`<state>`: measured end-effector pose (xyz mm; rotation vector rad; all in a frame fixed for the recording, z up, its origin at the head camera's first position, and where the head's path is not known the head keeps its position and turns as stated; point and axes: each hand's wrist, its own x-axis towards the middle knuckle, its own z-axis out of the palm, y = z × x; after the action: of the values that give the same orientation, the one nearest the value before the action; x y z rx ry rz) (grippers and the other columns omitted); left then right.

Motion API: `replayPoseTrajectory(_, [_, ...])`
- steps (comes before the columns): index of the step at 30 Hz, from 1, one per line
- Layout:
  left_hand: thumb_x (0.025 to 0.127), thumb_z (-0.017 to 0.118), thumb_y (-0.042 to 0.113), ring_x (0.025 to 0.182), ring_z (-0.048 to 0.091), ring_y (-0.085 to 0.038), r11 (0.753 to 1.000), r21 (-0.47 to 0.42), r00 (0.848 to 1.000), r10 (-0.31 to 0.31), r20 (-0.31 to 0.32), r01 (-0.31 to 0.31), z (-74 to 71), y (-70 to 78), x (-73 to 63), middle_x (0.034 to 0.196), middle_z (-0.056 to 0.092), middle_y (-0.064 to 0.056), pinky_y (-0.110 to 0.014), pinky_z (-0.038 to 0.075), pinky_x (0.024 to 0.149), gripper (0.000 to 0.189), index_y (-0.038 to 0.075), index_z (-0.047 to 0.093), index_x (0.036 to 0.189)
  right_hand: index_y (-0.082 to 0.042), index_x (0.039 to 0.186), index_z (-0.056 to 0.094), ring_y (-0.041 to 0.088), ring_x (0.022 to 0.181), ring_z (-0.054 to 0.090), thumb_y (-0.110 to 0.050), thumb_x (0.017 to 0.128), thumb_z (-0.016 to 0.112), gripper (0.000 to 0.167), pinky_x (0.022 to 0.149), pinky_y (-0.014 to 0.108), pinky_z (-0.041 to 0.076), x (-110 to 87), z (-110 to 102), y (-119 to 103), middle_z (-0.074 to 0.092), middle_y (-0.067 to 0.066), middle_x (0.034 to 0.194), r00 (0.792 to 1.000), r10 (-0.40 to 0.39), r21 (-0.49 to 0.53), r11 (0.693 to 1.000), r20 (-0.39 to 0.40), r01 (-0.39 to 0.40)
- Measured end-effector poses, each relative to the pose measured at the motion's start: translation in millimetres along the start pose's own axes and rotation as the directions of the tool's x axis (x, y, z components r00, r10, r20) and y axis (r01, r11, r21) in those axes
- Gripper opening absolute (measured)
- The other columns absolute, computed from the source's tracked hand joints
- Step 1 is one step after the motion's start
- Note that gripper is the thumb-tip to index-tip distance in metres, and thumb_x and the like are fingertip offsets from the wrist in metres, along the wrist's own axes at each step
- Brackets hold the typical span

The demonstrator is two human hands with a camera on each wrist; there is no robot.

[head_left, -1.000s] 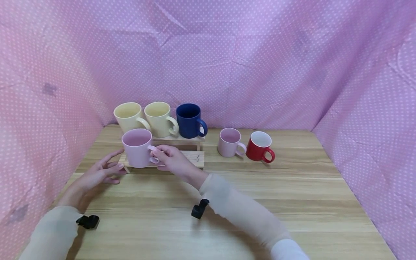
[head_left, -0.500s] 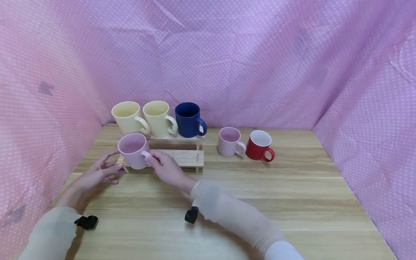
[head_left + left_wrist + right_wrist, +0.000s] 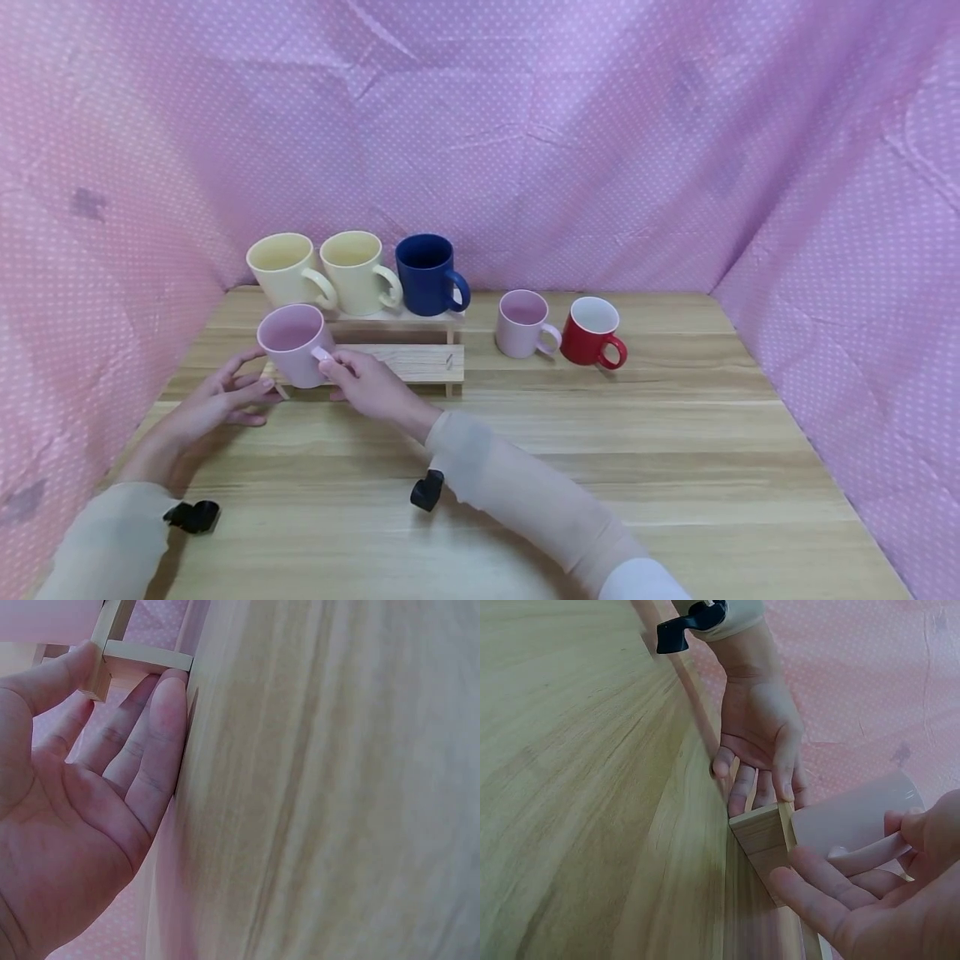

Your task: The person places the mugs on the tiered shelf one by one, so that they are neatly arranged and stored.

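My right hand grips the handle of a pink mug, with thumb and index finger pinching it. The mug is over the left end of the lower shelf of a wooden rack, leaning slightly. In the right wrist view the mug has its base right at the shelf board. My left hand lies at the rack's left end. In the left wrist view, its thumb touches the board's edge, and the nearly straight fingers reach the rack's leg.
On the upper shelf stand two cream mugs and a dark blue mug. A second pink mug and a red mug stand on the wooden table to the right. Pink dotted cloth encloses the table.
The held pink mug has moved left and a little down toward the lower shelf's left end, tipping slightly. My left hand stays at the rack's end. The whole view has shifted slightly.
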<state>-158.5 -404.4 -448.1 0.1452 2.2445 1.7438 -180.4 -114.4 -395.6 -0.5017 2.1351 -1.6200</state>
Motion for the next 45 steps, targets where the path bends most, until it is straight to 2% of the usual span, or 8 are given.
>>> replayPoseTrajectory(12, [0.106,0.055,0.019,0.105,0.069,-0.012,1.000,0.011,1.000,-0.015,0.011,0.015,-1.7,-2.6,0.8,0.116,0.068,0.013,-0.044,0.062,0.080,0.051,0.034,0.031,0.148,-0.019,0.116,0.066,0.016,0.083,0.072,-0.036,0.107,0.052,0.024,0.076,0.045,0.062,-2.9,0,1,0.067,0.000,0.117,0.997,0.061,0.035,0.997,0.038,-0.062])
replayPoseTrajectory(20, [0.107,0.054,0.021,0.106,0.069,-0.011,0.999,0.034,1.000,-0.008,0.010,0.008,-1.8,-0.2,2.2,0.118,0.067,0.012,-0.044,0.061,0.081,0.054,0.031,0.027,0.153,-0.018,0.126,0.063,0.028,0.096,0.072,-0.034,0.109,0.049,0.027,0.077,0.046,0.061,-4.9,-1,1,0.066,0.000,0.119,0.998,0.045,0.043,0.998,0.047,-0.047])
replayPoseTrajectory(24, [0.107,0.053,0.019,0.106,0.069,-0.011,1.000,0.014,1.000,0.007,0.012,-0.007,-0.8,-2.4,0.2,0.117,0.067,0.015,-0.043,0.062,0.080,0.051,0.032,0.029,0.150,-0.021,0.140,0.053,0.021,0.086,0.068,-0.036,0.107,0.054,0.036,0.069,0.034,0.058,-9.8,-10,2,0.067,0.001,0.107,0.996,0.031,0.002,1.000,0.082,-0.031])
replayPoseTrajectory(28, [0.108,0.053,0.018,0.105,0.069,-0.010,1.000,0.002,1.000,0.021,0.008,-0.021,0.2,-3.8,-1.3,0.116,0.067,0.017,-0.043,0.062,0.079,0.048,0.033,0.030,0.148,-0.022,0.148,0.045,0.009,0.095,0.066,-0.038,0.105,0.058,0.048,0.073,0.026,0.054,-21.2,-32,3,0.071,-0.002,0.110,0.990,0.014,-0.094,0.996,0.138,-0.001])
replayPoseTrajectory(31, [0.108,0.052,0.018,0.105,0.069,-0.010,1.000,0.003,1.000,0.026,0.014,-0.026,0.6,-3.5,0.0,0.116,0.068,0.017,-0.043,0.062,0.079,0.047,0.035,0.031,0.147,-0.019,0.148,0.045,0.007,0.113,0.064,-0.034,0.105,0.059,0.048,0.089,0.027,0.054,-33.4,-54,5,0.070,0.001,0.124,0.988,-0.003,-0.121,0.992,0.155,0.022])
replayPoseTrajectory(37, [0.108,0.052,0.017,0.105,0.069,-0.011,0.999,-0.002,0.999,0.033,0.010,-0.033,0.3,-2.7,1.4,0.117,0.068,0.017,-0.042,0.062,0.078,0.047,0.036,0.032,0.146,-0.020,0.141,0.050,0.011,0.111,0.065,-0.032,0.105,0.058,0.039,0.090,0.032,0.055,-66.1,-108,11,0.069,0.002,0.122,0.977,-0.028,-0.097,0.994,0.209,0.050])
replayPoseTrajectory(41, [0.108,0.052,0.015,0.105,0.069,-0.011,0.999,-0.013,0.999,0.033,0.014,-0.033,0.8,-1.7,0.0,0.116,0.067,0.016,-0.042,0.062,0.078,0.047,0.037,0.033,0.145,-0.013,0.142,0.048,0.019,0.116,0.064,-0.026,0.107,0.056,0.039,0.097,0.038,0.054,-90.1,-146,19,0.066,0.009,0.129,0.967,-0.048,-0.053,0.997,0.252,0.063])
replayPoseTrajectory(45, [0.108,0.052,0.015,0.105,0.069,-0.012,1.000,-0.013,1.000,0.027,0.011,-0.027,1.3,-1.4,-1.9,0.116,0.067,0.016,-0.043,0.062,0.079,0.047,0.035,0.032,0.146,-0.009,0.144,0.045,0.027,0.123,0.062,-0.021,0.106,0.056,0.041,0.102,0.049,0.051,-110.2,-186,30,0.063,0.017,0.135,0.975,-0.063,0.016,0.998,0.214,0.061])
